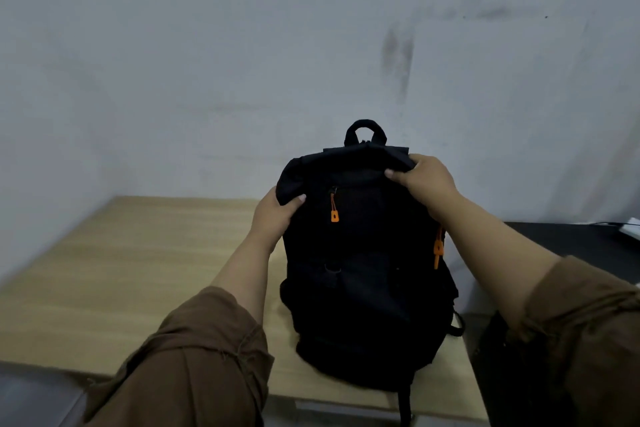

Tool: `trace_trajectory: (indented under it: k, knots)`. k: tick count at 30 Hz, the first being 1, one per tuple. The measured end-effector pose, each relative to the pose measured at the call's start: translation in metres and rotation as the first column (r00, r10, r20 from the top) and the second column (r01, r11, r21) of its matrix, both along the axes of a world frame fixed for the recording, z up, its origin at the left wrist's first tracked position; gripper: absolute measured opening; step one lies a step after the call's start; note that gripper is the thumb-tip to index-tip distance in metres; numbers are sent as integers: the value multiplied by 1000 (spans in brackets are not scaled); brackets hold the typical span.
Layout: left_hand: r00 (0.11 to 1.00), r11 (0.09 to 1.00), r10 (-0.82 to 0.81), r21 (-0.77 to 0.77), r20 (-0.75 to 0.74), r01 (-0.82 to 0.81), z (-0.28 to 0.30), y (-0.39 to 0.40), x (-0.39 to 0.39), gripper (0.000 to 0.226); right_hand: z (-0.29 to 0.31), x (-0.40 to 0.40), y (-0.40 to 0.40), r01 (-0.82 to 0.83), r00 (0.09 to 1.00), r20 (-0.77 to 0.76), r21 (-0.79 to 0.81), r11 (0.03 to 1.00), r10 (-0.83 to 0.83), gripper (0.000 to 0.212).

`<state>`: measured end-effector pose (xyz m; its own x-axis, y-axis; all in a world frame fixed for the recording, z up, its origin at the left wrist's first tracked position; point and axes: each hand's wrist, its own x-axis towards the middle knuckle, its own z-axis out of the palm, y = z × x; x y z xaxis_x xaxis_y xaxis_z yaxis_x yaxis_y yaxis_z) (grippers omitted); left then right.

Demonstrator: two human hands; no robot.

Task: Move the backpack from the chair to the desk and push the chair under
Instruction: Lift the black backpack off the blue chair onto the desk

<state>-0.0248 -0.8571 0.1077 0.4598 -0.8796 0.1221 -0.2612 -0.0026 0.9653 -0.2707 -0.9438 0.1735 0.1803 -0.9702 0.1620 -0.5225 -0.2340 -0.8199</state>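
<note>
A black backpack (363, 270) with orange zipper pulls stands upright on the right part of a light wooden desk (121, 274), its bottom near the desk's front edge and a strap hanging over it. My left hand (277, 215) grips the backpack's upper left corner. My right hand (422, 177) grips its upper right corner, just below the carry handle. Both forearms reach out of brown sleeves. The chair is not in view.
A grey scuffed wall (311, 62) rises right behind the desk. A black surface (568, 239) adjoins the desk on the right, with a white object (630, 230) and a cable at its far edge. Something grey shows at the lower left corner.
</note>
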Motion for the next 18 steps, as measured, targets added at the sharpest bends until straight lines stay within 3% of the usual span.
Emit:
trace_trajectory:
  k: [9,14,18]
  knots:
    - [970,967,223,145,-96,-208,-42,-86,-4,36,-49,12,-130,-124,992,44,204,971,117,27]
    - [963,900,212,417,-164,-127,-85,-107,3,51,-72,31,-184,-130,991,25,265,955,128,34]
    - [992,819,124,564,3,-105,-114,-132,7,35,-87,35,-220,-68,998,17,305,950,66,30]
